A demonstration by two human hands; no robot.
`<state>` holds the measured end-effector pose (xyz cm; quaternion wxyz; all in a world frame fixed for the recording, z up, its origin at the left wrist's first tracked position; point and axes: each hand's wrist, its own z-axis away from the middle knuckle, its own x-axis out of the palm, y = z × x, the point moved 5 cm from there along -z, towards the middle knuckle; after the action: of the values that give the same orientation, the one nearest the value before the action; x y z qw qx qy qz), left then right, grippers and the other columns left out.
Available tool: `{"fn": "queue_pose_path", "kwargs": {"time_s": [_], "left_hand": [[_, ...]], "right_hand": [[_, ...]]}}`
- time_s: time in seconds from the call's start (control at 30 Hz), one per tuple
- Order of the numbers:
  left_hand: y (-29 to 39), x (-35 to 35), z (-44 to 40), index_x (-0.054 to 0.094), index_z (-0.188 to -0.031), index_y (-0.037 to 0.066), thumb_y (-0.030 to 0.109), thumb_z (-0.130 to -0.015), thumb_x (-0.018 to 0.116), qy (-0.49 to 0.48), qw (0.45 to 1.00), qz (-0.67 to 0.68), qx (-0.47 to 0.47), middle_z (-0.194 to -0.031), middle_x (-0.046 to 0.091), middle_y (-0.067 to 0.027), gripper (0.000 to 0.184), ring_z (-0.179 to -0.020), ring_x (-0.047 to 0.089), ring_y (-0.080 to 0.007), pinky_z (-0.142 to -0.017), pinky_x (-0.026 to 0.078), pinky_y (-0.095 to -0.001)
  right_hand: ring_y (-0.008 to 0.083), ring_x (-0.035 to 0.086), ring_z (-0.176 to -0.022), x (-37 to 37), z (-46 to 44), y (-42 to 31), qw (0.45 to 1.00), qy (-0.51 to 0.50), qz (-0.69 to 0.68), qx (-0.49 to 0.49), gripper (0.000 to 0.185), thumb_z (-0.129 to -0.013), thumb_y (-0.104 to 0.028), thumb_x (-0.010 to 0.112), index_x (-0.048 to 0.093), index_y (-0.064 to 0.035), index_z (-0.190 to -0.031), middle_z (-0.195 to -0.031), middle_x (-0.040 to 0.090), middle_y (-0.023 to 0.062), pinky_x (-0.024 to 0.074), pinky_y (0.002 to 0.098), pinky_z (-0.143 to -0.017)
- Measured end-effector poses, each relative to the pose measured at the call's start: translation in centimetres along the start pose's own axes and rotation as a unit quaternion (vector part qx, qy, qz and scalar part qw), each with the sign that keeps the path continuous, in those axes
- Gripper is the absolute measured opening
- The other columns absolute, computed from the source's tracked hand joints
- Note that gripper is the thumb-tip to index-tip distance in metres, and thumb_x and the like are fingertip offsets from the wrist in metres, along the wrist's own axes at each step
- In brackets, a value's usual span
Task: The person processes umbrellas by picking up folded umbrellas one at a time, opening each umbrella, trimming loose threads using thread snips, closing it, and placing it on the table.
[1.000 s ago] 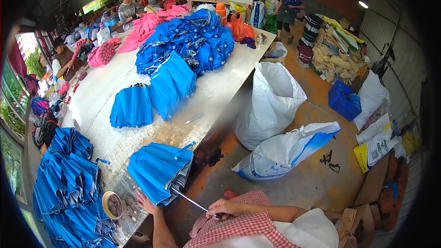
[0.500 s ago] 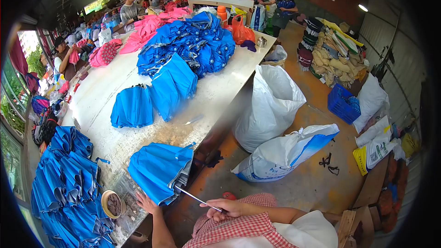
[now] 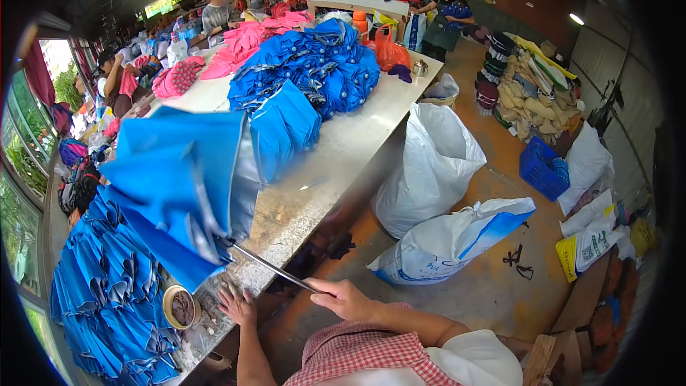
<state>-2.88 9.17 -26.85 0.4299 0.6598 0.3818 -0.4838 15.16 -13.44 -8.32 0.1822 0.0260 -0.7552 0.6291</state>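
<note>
My right hand [image 3: 346,299] is closed on the metal shaft of a blue umbrella [image 3: 179,179]. The canopy is loosely spread, blurred by motion, and shows a silver inner side; it hangs over the table to the left. My left hand [image 3: 236,304] lies with fingers spread on the table edge, below the canopy and holding nothing. Beside it stands a round bowl [image 3: 180,307] with dark brown contents. A stack of folded blue umbrellas [image 3: 107,271] lies at the left. Another blue umbrella [image 3: 287,129] rests behind the raised one.
On the long white table [image 3: 357,139] are a heap of blue umbrellas [image 3: 307,68] and pink ones [image 3: 246,43]. White sacks [image 3: 432,171] stand on the floor to the right, with a blue basket [image 3: 544,168] beyond. Several people work farther back.
The umbrella in my right hand has been lifted and its canopy has spread wider, moving up and left. My left hand stays on the table edge. The view has shifted slightly.
</note>
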Motion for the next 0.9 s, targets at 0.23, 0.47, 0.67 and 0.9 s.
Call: {"fn": "queue_pose_path", "kwargs": {"time_s": [0.23, 0.47, 0.67, 0.9], "left_hand": [[0.0, -0.1, -0.1, 0.036, -0.135, 0.012, 0.041, -0.085, 0.045, -0.033, 0.999, 0.003, -0.011, -0.142, 0.026, -0.0155, 0.059, -0.133, 0.019, -0.0329, -0.102, 0.016, -0.0579], [-0.1, -0.1, -0.4, 0.035, -0.135, 0.012, 0.038, -0.081, 0.053, -0.066, 0.995, 0.059, -0.041, -0.144, 0.022, -0.0168, 0.063, -0.134, 0.016, -0.0324, -0.104, 0.01, -0.0581], [6.9, -8.8, -2.7, 0.058, -0.107, -0.004, 0.023, -0.089, 0.052, -0.113, 0.733, 0.67, -0.034, -0.092, 0.065, -0.0139, 0.033, -0.087, 0.062, -0.0211, -0.08, 0.049, -0.0334], [6.2, -24.2, -5.0, 0.049, -0.104, 0.009, 0.034, -0.095, 0.038, 0.083, 0.461, 0.876, -0.114, -0.08, 0.056, -0.0021, 0.029, -0.057, 0.043, -0.007, -0.052, 0.039, -0.0179]], "right_hand": [[0.0025, 0.021, -0.039, 4.5, 0.5, -1.9, 0.827, -0.109, -0.527, 0.162, 0.038, -0.095, -0.019, 0.04, 0.039, -0.011, -0.132, -0.05, 0.027, -0.0079, 0.0218, 0.018, -0.038], [0.0057, 0.029, -0.038, 4.7, -0.2, -1.7, 0.948, -0.062, -0.291, 0.117, 0.038, -0.093, -0.018, 0.045, 0.043, -0.0083, -0.13, -0.051, 0.035, -0.0057, 0.0259, 0.0196, -0.04], [0.0282, 0.06, -0.054, 5.5, -4.5, -2.7, 0.873, 0.101, 0.425, -0.217, 0.034, -0.082, -0.01, 0.059, 0.055, -0.0016, -0.115, -0.066, 0.056, 0.0186, 0.0445, 0.034, -0.047], [0.0278, 0.06, -0.052, 10.1, -4.9, 0.5, 0.871, 0.075, 0.412, -0.258, 0.035, -0.079, -0.013, 0.063, 0.057, -0.001, -0.112, -0.066, 0.059, 0.0167, 0.0444, 0.0358, -0.045]]}}
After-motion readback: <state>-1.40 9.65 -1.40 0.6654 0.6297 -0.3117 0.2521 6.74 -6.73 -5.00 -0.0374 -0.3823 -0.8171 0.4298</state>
